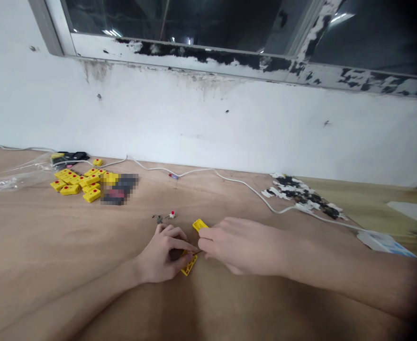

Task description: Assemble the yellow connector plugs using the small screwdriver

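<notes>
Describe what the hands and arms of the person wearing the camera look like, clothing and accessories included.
The left hand and right hand are bare: no gloves, watch or bracelet, and no ring that I can make out. The left forearm and right forearm show no sleeves or visible markings.

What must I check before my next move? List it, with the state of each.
1. Left hand steadying the open yellow casing: ok.
2. Thin piece at the right hand's fingertips properly placed in the casing: cannot tell, the fingers hide it.
3. Second yellow piece free of the right hand: not ok, the fingers overlap it in view.
4. Red-topped white part in sight: ok, beyond the left hand.
5. White cable away from both hands: ok.
</notes>
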{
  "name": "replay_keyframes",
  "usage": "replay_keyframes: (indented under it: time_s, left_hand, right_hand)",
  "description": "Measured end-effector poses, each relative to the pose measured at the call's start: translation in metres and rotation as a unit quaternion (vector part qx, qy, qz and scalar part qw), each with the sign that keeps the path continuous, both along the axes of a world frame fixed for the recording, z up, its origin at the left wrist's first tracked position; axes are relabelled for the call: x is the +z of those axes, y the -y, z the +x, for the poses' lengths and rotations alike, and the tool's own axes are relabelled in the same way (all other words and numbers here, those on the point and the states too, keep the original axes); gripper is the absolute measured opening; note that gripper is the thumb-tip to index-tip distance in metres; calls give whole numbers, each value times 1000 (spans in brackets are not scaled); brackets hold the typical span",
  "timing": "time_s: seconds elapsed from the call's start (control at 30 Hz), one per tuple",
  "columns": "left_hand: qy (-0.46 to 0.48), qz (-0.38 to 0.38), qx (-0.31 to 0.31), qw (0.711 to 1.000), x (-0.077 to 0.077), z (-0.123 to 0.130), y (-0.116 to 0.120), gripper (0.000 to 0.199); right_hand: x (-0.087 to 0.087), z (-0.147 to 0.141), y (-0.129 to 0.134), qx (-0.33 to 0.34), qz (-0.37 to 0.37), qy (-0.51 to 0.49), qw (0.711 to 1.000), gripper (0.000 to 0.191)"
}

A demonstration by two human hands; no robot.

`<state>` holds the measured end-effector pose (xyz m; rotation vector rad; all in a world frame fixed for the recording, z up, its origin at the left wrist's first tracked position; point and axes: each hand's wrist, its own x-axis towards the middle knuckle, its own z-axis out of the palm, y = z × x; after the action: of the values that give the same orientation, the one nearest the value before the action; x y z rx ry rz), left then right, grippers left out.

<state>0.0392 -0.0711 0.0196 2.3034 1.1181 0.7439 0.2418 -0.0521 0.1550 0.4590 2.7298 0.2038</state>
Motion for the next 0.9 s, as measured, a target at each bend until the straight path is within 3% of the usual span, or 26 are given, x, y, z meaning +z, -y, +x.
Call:
replay_keyframes:
  time_s: [0.07,0.13,0.23,0.53,0.7,0.9]
  left_hand:
    - [19,1,-9,1000,-1,1,-1,15]
    - [25,-2,-12,1000,-3,2,-2,12]
    - [10,1,-9,1000,-4,4,-4,10]
    - [-15,46,11,999,-11,7,-6,11]
    - [-17,39,11,999,-13,5,-7,10]
    - [-4,32,10,999,-14,2,-7,10]
  right_hand:
    - [0,-2,-2,-76,-66,-22,995,3]
    - [0,0,-2,-158,-110,-80,978,8]
    - [1,7,-2,-207,-144,-146,957,16]
    - [-8,21,-12,-46,-160,-265,950,12]
    - [-14,33,-11,-39,-128,-254,958,29]
    - [-9,38,-12,-5,-128,-226,966,45]
